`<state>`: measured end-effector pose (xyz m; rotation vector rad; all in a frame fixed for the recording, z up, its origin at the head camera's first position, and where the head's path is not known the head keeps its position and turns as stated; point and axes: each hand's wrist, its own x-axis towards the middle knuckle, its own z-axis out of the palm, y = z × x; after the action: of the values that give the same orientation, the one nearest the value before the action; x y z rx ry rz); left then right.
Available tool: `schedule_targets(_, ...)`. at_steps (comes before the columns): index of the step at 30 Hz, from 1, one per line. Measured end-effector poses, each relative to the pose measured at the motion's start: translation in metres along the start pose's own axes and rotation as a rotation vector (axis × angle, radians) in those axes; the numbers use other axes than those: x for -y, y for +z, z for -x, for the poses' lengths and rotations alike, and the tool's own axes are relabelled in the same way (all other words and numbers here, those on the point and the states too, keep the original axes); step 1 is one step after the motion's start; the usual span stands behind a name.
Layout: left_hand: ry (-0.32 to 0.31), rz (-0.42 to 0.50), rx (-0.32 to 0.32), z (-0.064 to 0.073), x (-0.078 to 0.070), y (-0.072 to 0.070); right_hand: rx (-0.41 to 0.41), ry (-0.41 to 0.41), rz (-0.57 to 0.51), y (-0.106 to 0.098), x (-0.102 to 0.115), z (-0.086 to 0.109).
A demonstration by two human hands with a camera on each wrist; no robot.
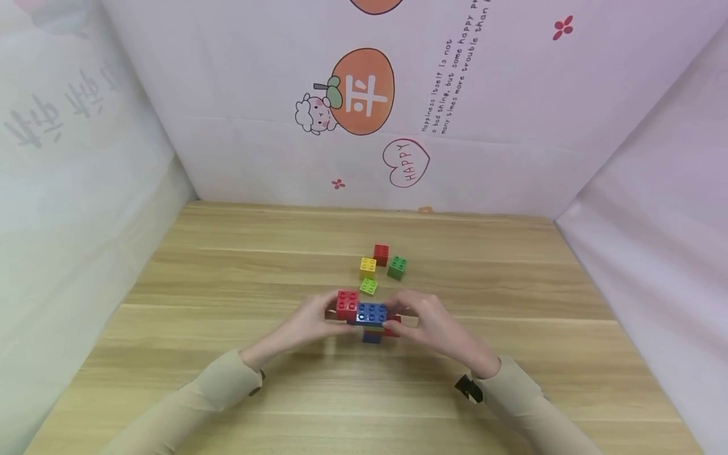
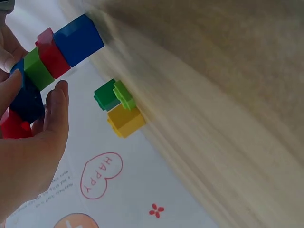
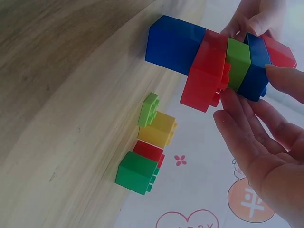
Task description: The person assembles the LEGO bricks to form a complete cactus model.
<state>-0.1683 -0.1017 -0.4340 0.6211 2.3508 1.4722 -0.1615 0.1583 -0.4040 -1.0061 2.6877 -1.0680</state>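
A tower of toy building bricks stands between the two hands. From the bottom it has a blue brick (image 3: 173, 45), a wider red brick (image 3: 204, 71), a light green brick (image 3: 238, 61) and a long blue brick (image 1: 372, 313). On the long blue brick's left end sits a red brick (image 1: 347, 305). My left hand (image 1: 313, 319) grips the tower's upper left end, thumb in front and fingers behind. From the right, my right hand (image 1: 423, 319) holds the long blue brick between thumb and fingers. Whether the bottom brick touches the table is unclear.
Beyond the tower lie loose bricks: a flat light green one (image 1: 369, 287), a yellow one (image 1: 368, 267), a red one (image 1: 381, 254) and a dark green one (image 1: 397, 267). Printed white cloth (image 1: 256, 158) walls the back and sides of the wooden table (image 1: 256, 253).
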Motion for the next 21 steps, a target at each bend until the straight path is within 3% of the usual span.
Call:
schedule_targets(10,-0.005,0.097,0.018,-0.003,0.01,0.006,-0.007,-0.008,0.026,0.002,-0.001,0.0)
schedule_targets(21,-0.088,0.14,-0.009,-0.005,0.014,0.015,0.015,0.017,0.009,0.001,-0.007,0.0)
